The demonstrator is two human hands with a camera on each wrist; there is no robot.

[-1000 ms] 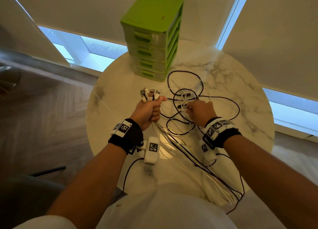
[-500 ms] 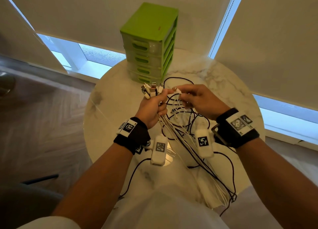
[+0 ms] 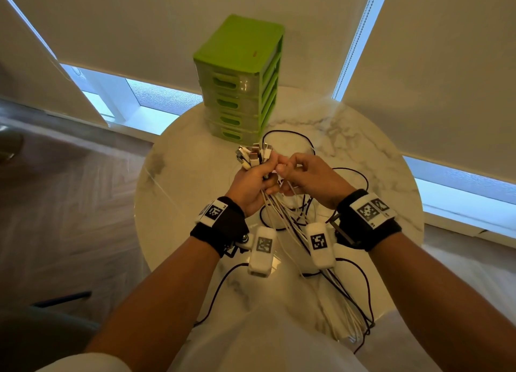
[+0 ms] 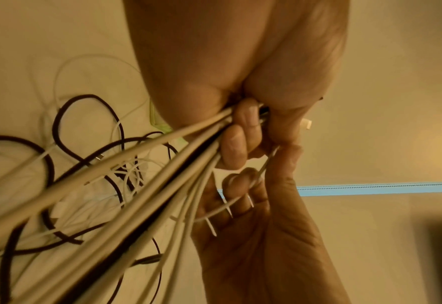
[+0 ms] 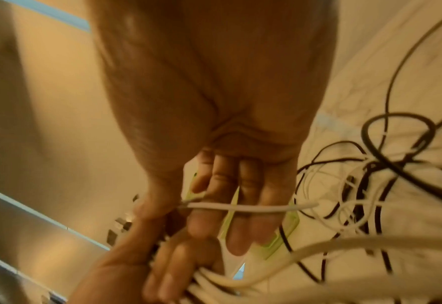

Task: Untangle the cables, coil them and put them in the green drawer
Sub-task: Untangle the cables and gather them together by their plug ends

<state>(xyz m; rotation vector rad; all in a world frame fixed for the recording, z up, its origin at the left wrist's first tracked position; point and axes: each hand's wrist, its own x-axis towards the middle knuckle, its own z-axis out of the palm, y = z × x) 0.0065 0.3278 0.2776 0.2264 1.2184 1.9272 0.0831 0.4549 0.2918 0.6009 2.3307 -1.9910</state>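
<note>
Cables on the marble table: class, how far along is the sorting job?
Done: many plug ends are gathered in the left hand, its grip round the white cable bundle. In hand: the right hand pinches one thin white cable beside that bundle. Left: black cables lie looped on the table, nothing is coiled, and the green drawer unit is closed.

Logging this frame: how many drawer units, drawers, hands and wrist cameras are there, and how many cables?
Green drawer unit: 1
Drawers: 4
Hands: 2, left hand and right hand
Wrist cameras: 2
Cables: white and black, too tangled to count
Total counted: 9
</note>
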